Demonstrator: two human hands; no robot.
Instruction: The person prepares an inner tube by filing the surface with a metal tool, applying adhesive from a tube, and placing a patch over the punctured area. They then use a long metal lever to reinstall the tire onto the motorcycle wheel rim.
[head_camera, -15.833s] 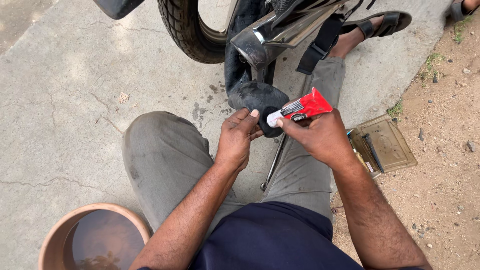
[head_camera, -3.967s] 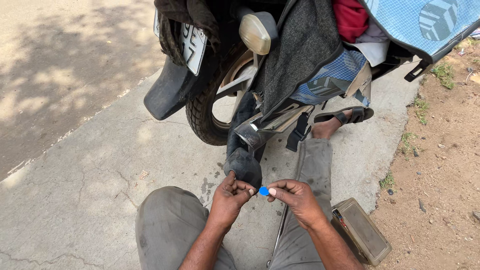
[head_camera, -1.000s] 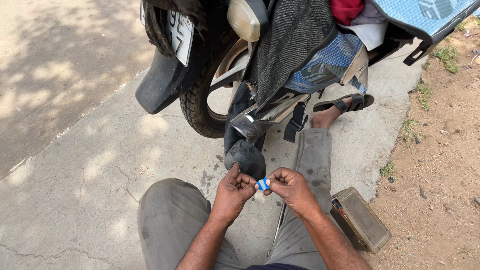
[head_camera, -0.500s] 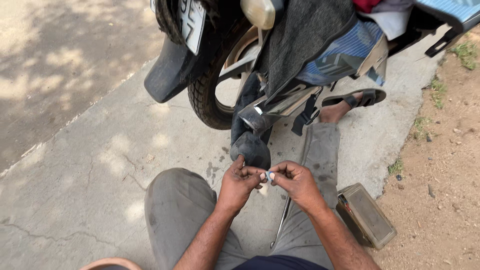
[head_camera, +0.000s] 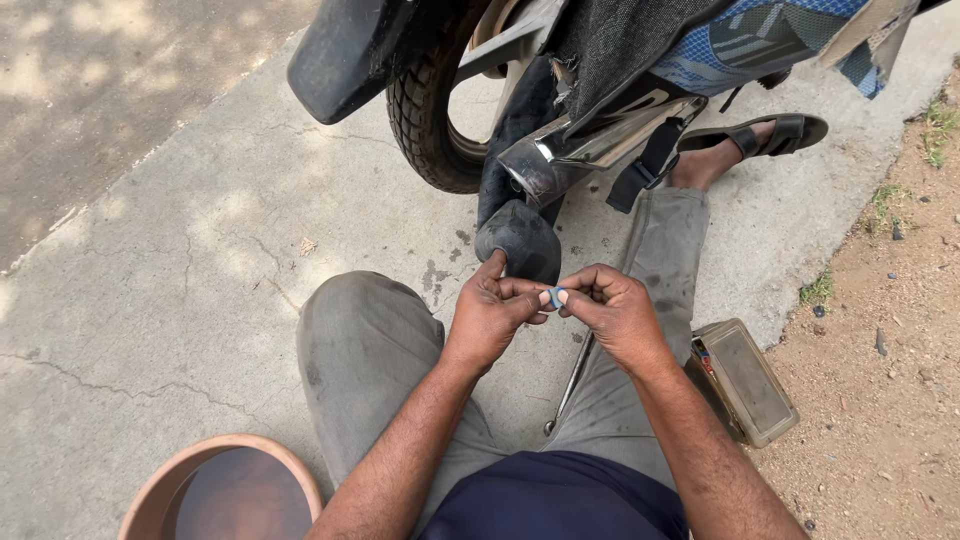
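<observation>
bowl: a round clay bowl (head_camera: 222, 492) with dark water sits far down and to the left of the grip, well apart from it.
left hand: the left hand (head_camera: 492, 312) has its finger and thumb pressed on the left side of the small blue and white piece (head_camera: 553, 297).
small piece: it sits right in the grip, between both hands, just under the black rubber tube (head_camera: 520, 240). it is too small to tell which way its long side runs.
which hand is nearer: both hands touch it, so neither is nearer.
right hand: the right hand (head_camera: 617, 312) pinches the right side of the same piece with its fingertips.
rubber tube: it hangs from the wheel (head_camera: 432, 120) and bulges just above the grip, near the left fingers.
metal rod: a thin rod (head_camera: 566, 385) lies on the lap, just below the grip, running down and a little left.
tin box: a flat tin box (head_camera: 745, 382) lies on the ground, down and to the right of the grip.
</observation>
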